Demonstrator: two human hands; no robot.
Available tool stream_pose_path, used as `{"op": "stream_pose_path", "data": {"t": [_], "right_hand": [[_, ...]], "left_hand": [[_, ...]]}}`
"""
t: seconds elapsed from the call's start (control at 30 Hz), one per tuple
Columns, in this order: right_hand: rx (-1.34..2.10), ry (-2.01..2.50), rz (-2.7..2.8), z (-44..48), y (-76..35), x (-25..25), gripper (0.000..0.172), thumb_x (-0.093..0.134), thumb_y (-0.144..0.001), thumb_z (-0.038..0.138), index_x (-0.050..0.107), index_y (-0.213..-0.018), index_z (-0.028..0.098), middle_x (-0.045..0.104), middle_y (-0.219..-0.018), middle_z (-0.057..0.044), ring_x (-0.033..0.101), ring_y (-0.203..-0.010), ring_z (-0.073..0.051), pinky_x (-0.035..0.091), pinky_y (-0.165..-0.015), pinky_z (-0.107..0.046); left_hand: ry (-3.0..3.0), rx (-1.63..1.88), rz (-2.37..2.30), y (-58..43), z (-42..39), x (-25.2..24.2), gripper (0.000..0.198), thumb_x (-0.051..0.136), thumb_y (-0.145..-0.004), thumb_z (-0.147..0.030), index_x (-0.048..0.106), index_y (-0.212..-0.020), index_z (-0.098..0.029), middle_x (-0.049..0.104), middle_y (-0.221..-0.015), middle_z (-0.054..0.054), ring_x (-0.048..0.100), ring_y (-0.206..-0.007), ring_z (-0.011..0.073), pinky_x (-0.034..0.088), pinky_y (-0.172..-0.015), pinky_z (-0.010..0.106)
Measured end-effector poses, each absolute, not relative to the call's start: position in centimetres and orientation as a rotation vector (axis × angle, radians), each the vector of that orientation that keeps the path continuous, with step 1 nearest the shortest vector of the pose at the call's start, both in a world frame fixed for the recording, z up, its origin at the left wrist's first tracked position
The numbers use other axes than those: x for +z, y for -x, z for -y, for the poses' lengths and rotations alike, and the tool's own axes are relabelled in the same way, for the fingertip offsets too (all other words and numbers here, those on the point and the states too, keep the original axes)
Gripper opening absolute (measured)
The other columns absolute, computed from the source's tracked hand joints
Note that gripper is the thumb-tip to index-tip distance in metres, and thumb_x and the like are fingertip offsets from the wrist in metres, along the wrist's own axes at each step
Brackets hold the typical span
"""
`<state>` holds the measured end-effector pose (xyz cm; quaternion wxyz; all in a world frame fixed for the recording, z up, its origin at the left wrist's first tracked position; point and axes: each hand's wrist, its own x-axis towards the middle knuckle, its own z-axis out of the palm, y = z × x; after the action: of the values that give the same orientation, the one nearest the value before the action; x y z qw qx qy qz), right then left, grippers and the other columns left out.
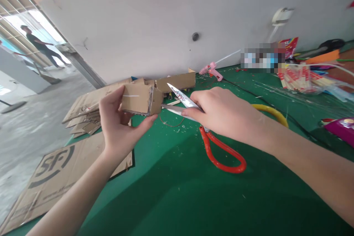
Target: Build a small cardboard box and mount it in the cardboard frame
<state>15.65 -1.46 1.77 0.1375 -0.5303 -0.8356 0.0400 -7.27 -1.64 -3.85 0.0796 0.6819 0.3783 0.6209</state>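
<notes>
My left hand (pixel 117 123) is closed around a small folded cardboard box piece (pixel 135 97), thumb below and fingers behind it. A white line runs across its front face. In my right hand (pixel 218 108) are scissors (pixel 225 153) with red handles, gripped near the pivot rather than by the loops. Their blades (pixel 184 97) are spread and point left; the lower blade's tip is close to the right side of the cardboard piece, and whether it touches I cannot tell. Behind them stands a longer cardboard strip (pixel 177 82) by the wall.
Flat cardboard sheets (pixel 91 99) are piled on the left of the green table (pixel 166 191). A pink glue gun (pixel 212 70) rests by the wall, its black cord (pixel 246 90) trailing right. Bundled sticks (pixel 298 77), a yellow handle (pixel 272 112) and a purple object (pixel 341 129) lie rightward. A person (pixel 41 46) stands far left.
</notes>
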Motion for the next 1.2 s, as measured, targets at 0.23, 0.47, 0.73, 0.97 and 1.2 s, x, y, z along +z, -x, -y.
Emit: {"op": "stream_pose_path", "data": {"t": [0.23,0.47,0.73,0.97,1.2], "right_hand": [[0.763,1.362,2.356,0.2,-16.7,1.6,0.044,0.046,-0.090,0.055,0.062,-0.076,0.016,0.060,-0.061,-0.002,0.048,-0.048,-0.010,0.031,-0.047,-0.025],[1.421,1.222,2.184,-0.7,-16.4,1.1,0.046,0.045,-0.092,0.054,0.060,-0.074,0.015,0.058,-0.057,0.000,0.046,-0.042,-0.006,0.030,-0.040,-0.019],[2.069,0.935,1.751,-1.3,-15.3,-0.9,0.037,0.048,-0.092,0.049,0.056,-0.081,0.015,0.052,-0.053,0.005,0.033,-0.032,-0.003,0.021,-0.029,-0.017],[0.899,1.311,2.160,0.7,-14.8,-0.4,0.033,0.050,-0.090,0.049,0.056,-0.079,0.018,0.061,-0.067,-0.002,0.052,-0.050,-0.010,0.028,-0.042,-0.023],[-0.265,1.533,2.345,2.3,-14.0,-0.7,0.032,0.046,-0.094,0.045,0.056,-0.083,0.016,0.060,-0.058,-0.006,0.058,-0.051,-0.020,0.017,-0.044,-0.028]], "left_hand": [[-2.323,1.874,-0.903,7.4,1.5,-3.5,0.083,0.085,-0.057,-0.018,0.041,-0.127,-0.031,0.038,-0.131,0.004,0.042,-0.128,0.0302,0.040,-0.105,0.047],[-2.548,2.010,-1.023,8.4,1.2,-3.0,0.084,0.083,-0.054,-0.021,0.043,-0.127,-0.028,0.040,-0.122,0.006,0.041,-0.118,0.0274,0.042,-0.101,0.046],[-2.917,2.068,-0.842,10.1,-0.2,-2.4,0.089,0.085,-0.045,-0.023,0.037,-0.119,-0.027,0.048,-0.118,0.005,0.053,-0.107,0.0229,0.052,-0.086,0.042],[-2.672,1.763,-1.154,9.7,0.8,-3.4,0.083,0.079,-0.058,-0.021,0.038,-0.130,-0.021,0.053,-0.129,0.014,0.053,-0.121,0.0293,0.049,-0.098,0.047],[-2.730,1.594,-1.606,9.3,1.4,-3.7,0.093,0.074,-0.066,-0.032,0.028,-0.146,-0.019,0.057,-0.130,0.013,0.061,-0.108,0.0257,0.056,-0.079,0.032]]}}
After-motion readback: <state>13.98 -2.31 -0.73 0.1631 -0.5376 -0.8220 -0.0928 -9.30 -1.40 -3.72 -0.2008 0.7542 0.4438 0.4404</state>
